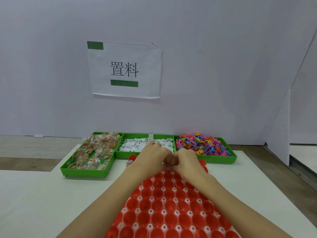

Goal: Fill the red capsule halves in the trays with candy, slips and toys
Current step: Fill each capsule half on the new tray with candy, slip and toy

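The red capsule halves (169, 210) are light, rigid cups; your left hand (151, 156) and right hand (186, 159) meet with fingers curled, grip contents hidden.

My two bare forearms reaching forward and converging, my left hand (151, 158) and right hand (186, 160) meeting knuckle to knuckle, backs up, fingers of both curled inward and touching, whatever they pinch too hidden for me to tell
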Action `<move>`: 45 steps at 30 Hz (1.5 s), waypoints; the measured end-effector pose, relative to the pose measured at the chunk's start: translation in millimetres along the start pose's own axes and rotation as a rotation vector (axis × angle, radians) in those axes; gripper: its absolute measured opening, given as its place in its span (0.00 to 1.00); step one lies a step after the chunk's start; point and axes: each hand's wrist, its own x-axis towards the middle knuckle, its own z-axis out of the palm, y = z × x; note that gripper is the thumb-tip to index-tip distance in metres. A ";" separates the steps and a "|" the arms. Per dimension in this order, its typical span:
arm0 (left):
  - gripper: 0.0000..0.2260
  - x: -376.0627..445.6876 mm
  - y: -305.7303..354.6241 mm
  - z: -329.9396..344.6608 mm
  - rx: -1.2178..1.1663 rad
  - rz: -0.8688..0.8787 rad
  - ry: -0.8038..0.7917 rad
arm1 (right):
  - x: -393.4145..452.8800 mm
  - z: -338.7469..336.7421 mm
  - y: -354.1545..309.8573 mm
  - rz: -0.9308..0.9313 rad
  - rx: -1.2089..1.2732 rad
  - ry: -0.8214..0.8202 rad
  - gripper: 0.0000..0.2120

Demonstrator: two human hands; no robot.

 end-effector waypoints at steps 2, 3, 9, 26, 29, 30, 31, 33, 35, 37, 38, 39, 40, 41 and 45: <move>0.06 0.8 -0.3 -1.2 -0.030 -0.003 -0.027 | 1.3 -0.3 -0.4 0.007 -0.004 -0.029 0.08; 0.06 1.0 -1.1 -1.4 -0.046 -0.004 -0.036 | 2.3 -1.0 -0.8 0.012 0.002 -0.042 0.08; 0.06 -0.3 -5.1 2.1 -0.103 -0.015 -0.048 | 0.4 -7.9 -1.6 0.006 0.035 -0.061 0.08; 0.09 3.6 -4.9 -1.0 -0.074 -0.017 -0.108 | 9.4 -8.7 -2.2 -0.058 -0.189 -0.118 0.07; 0.09 3.7 -3.5 -0.6 -0.032 -0.014 -0.108 | 11.3 -9.7 0.6 -0.065 -0.181 -0.129 0.05; 0.10 4.1 -3.3 -1.0 -0.025 -0.018 -0.110 | 11.6 -10.3 2.4 -0.069 -0.163 -0.127 0.04; 0.10 4.6 -2.9 -1.2 -0.020 -0.021 -0.111 | 11.4 -10.7 4.4 -0.073 -0.144 -0.119 0.04; 0.09 5.9 -2.1 -2.1 -0.018 -0.027 -0.111 | 10.7 -11.0 7.9 -0.069 -0.111 -0.096 0.03; 0.09 7.0 -1.1 -3.3 -0.022 -0.036 -0.115 | 9.3 -10.4 9.4 -0.068 -0.097 -0.084 0.05; 0.09 8.3 0.3 -4.4 -0.012 -0.036 -0.126 | 9.5 -10.1 9.8 -0.072 -0.094 -0.078 0.09; 0.09 8.9 0.7 -4.5 0.000 -0.034 -0.133 | 9.6 -10.4 9.4 -0.076 -0.092 -0.076 0.11; 0.08 9.7 0.8 -4.3 0.013 -0.032 -0.136 | 9.1 -11.1 8.5 -0.082 -0.090 -0.072 0.15; 0.08 10.5 0.8 -4.3 0.029 -0.028 -0.137 | 8.6 -11.6 7.6 -0.090 -0.093 -0.070 0.17; 0.08 11.1 0.7 -4.2 0.050 -0.025 -0.140 | 8.1 -11.5 7.1 -0.097 -0.103 -0.067 0.17; 0.16 12.7 1.7 -4.8 0.089 -0.025 -0.154 | 3.8 -9.3 6.6 -0.123 -0.081 -0.022 0.08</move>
